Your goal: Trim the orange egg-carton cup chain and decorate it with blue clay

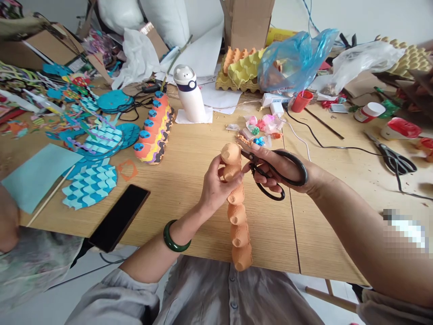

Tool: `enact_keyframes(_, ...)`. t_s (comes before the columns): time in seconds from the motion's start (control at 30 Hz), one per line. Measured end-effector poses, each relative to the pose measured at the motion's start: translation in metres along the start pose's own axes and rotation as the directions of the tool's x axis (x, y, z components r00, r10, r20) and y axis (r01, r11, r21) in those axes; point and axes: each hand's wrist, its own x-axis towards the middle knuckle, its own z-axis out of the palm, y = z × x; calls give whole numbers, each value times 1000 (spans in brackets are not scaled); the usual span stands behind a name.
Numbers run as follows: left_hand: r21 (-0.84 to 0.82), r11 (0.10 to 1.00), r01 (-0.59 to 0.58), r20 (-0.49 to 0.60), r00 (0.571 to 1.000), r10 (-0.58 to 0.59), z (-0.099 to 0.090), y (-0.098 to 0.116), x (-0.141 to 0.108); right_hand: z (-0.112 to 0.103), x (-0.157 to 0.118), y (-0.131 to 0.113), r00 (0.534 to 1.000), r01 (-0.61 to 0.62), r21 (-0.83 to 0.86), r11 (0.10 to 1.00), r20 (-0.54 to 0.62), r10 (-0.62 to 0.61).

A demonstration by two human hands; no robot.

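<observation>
Scissors (295, 183) clasped in the right grip (280, 163), head view; orange carton strip (237, 215) pinched in the left grip (216, 186), blades beside its top cup. Possible nick to the left grip, from closeness to the blades; possible torn cup, from twisting of the unheld length below.

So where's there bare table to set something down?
Bare wooden tabletop lies between the multicoloured egg-carton strip and your left hand, and between the black cable and your right forearm. Crowded: the left, around blue scaled paper shapes, and the back, around the translucent blue plastic bag.
</observation>
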Motion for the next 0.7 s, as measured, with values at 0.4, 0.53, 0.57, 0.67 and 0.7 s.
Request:
enact_keyframes(0.4,3,1000,10,0,1000,-10,-3,-2,3,11,-1,1,990,-42,35,999,-132,46)
enact_keyframes(0.53,7,1000,-9,29,1000,9,-4,-1,5,10,2,3,994,-16,50,999,-106,21)
enact_keyframes(0.57,13,1000,-11,36,999,10,-4,0,5,8,4,3,996,-8,52,999,-85,13)
enact_keyframes(0.67,34,999,1,66,998,-3,-4,4,7,2,9,1,1000,-2,56,998,-23,3)
enact_keyframes(0.7,40,999,1,74,997,-4,-4,5,8,1,10,0,1000,-1,53,999,-14,2)
